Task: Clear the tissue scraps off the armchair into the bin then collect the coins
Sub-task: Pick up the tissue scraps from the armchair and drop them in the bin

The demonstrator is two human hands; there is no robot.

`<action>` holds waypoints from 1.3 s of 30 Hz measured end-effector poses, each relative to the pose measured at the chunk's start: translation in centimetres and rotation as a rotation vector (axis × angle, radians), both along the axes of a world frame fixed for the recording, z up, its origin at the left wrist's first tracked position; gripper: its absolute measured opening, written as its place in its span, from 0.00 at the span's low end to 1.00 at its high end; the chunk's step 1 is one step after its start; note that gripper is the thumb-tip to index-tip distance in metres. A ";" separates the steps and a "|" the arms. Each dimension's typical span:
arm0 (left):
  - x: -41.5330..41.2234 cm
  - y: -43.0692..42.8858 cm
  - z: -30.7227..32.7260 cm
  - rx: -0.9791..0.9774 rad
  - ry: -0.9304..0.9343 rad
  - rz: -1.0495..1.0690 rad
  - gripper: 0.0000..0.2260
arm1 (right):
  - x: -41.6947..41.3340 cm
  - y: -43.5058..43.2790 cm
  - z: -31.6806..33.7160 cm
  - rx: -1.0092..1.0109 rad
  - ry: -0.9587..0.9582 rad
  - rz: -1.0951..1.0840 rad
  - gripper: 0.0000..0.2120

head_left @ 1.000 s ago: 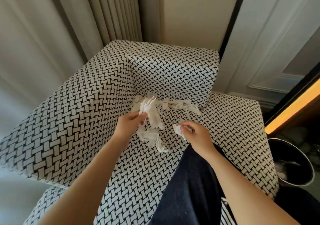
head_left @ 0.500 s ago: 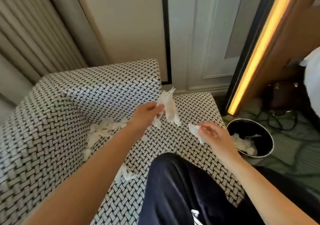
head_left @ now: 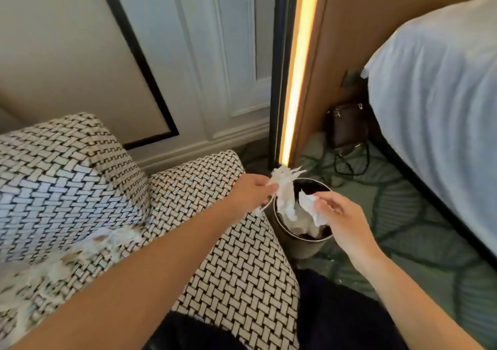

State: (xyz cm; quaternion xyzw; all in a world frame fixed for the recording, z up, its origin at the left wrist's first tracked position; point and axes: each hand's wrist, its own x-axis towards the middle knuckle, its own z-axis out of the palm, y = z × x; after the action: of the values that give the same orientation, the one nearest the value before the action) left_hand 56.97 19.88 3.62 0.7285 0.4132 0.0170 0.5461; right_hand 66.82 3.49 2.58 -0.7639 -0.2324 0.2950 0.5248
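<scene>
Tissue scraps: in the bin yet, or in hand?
In hand: the left hand and right hand each pinch tissue scraps over the bin.

Round dark metal bin [head_left: 298,247]: below, between left hand [head_left: 252,191] and right hand [head_left: 341,215], right of black-and-white woven armchair [head_left: 67,174]. Torn white tissue scraps [head_left: 285,188]: in both hands; more on seat [head_left: 236,282], well left of left hand.

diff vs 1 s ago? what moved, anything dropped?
Both hands swung right from the armchair seat to above the bin. The left hand still pinches its long scrap, the right hand its smaller scrap; neither is let go. Loose scraps stay on the seat.
</scene>
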 end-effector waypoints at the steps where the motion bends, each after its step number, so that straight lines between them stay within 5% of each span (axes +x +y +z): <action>1: 1.0 -0.1 -0.7 -0.008 0.010 -0.009 0.12 | 0.6 0.0 -0.3 -0.008 0.009 -0.019 0.09; 13: 12.1 0.6 -8.3 -0.081 0.118 -0.019 0.07 | 7.3 1.0 -8.4 -0.100 0.299 -0.315 0.07; 19: 12.4 -0.3 -9.1 -0.158 0.062 -0.058 0.22 | 8.0 1.1 -10.7 -0.020 0.673 -0.426 0.06; 27: 10.7 -0.6 -8.8 -0.179 0.026 -0.021 0.16 | 8.1 2.3 -12.3 0.162 1.001 -0.633 0.11; 33: 8.7 -0.9 -7.2 -0.197 0.008 -0.032 0.14 | 7.3 3.0 -9.9 0.389 1.167 -0.561 0.24; 39: 5.8 -1.0 -4.6 -0.209 -0.002 -0.046 0.13 | 5.5 2.3 -8.0 0.421 1.082 -0.378 0.31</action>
State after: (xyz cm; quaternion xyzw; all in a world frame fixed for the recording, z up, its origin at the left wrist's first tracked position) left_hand 62.80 18.84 -0.98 0.6770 0.3953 -0.0380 0.6197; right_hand 72.36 5.83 -5.38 -0.4135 0.1537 0.4907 0.7514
